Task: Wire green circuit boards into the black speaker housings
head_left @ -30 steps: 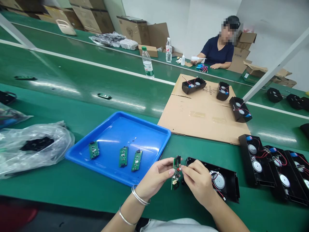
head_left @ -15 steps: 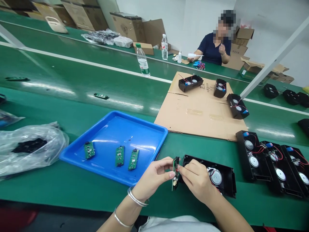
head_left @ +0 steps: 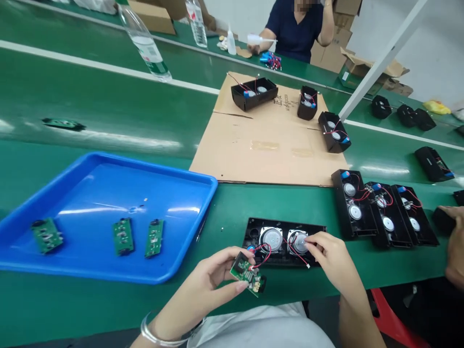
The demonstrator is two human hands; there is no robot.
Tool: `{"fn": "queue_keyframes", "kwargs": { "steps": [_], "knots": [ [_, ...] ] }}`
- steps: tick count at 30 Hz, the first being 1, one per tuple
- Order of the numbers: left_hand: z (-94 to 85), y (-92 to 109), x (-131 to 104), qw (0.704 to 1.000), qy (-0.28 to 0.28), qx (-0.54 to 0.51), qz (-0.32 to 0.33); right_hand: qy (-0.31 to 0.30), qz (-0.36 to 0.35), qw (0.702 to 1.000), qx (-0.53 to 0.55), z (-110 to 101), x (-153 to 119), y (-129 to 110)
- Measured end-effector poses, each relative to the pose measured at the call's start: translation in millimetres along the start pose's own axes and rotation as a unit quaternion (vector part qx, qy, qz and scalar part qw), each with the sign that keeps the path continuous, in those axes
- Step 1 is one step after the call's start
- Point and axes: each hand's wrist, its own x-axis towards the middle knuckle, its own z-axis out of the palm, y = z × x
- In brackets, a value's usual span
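Observation:
My left hand (head_left: pixel 221 282) grips a green circuit board (head_left: pixel 246 276) by its edges, tilted above the table's front. A red-and-black wire (head_left: pixel 266 258) runs from a plug on the board toward a blue cylindrical part partly hidden behind my fingers. Behind the board lies an open black speaker housing (head_left: pixel 250 229) with two round silver speakers (head_left: pixel 271 239). My right hand (head_left: pixel 333 258) has thumb and forefinger pinched at the right-hand speaker (head_left: pixel 297 240); whatever is between them is too small to make out. A loose wire ends in a white plug (head_left: pixel 308 265) just below.
A blue tray (head_left: pixel 97 275) with several circuit boards stands on the left. Cardboard (head_left: pixel 235 162) bearing black housings lies beyond. More housings (head_left: pixel 353 198) stand at right, near another person's hand (head_left: pixel 456 251). A co-worker (head_left: pixel 293 29) sits opposite, holding a white bottle.
My right hand has left the board and moved right to the speaker. My left hand has lowered and tilted the board, whose plugged wire now shows. The view has shifted right and down.

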Motion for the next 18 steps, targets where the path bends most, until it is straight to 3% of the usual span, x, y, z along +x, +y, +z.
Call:
{"fn": "queue_keyframes", "kwargs": {
  "steps": [5,12,15,18],
  "knots": [
    [24.5,-4,12,0.998,-0.041,0.038,-0.008,-0.072,0.011,0.992,-0.1,5,-13,13],
    [43.0,11,21,0.995,0.009,0.098,-0.003,-0.213,-0.118,0.962,-0.125,-1,-18,16],
    [42.7,7,23,0.987,0.039,0.158,0.015,-0.228,-0.136,0.96,-0.092,-1,-12,18],
    [41.7,2,23,0.98,0.058,0.188,0.018,-0.177,-0.162,0.97,-0.028,5,-4,16]
  ]
}}
